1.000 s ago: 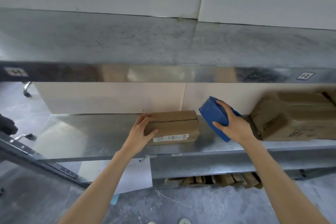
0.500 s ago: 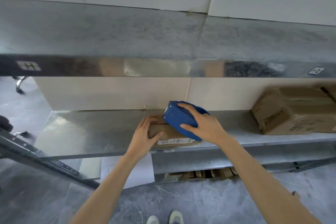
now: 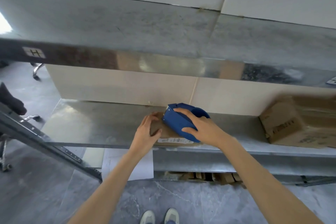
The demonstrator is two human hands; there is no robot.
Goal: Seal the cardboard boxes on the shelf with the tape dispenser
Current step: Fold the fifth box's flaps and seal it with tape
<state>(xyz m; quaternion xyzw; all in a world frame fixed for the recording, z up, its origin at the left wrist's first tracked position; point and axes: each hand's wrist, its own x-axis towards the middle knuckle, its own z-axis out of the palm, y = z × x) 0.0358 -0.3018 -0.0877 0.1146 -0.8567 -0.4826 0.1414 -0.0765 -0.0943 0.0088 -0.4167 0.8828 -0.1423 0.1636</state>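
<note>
A small brown cardboard box (image 3: pixel 164 132) with a white label on its front lies near the front edge of the metal shelf (image 3: pixel 101 123). My left hand (image 3: pixel 146 133) clasps the box's left end, fingers over its top. My right hand (image 3: pixel 201 128) grips a blue tape dispenser (image 3: pixel 179 122) and presses it down on the top of the box, hiding most of the lid. A larger cardboard box (image 3: pixel 298 123) stands further right on the same shelf.
An upper shelf (image 3: pixel 163 34) overhangs the work area, its front lip just above my hands. A slanted metal rail (image 3: pixel 49 145) runs at lower left. Flattened cardboard (image 3: pixel 209 177) lies under the shelf, and my shoes (image 3: pixel 160 216) stand on the grey floor.
My right hand swung the blue tape dispenser left from beside the small box onto its top. My left hand stayed on the box's left end. The view tilted down.
</note>
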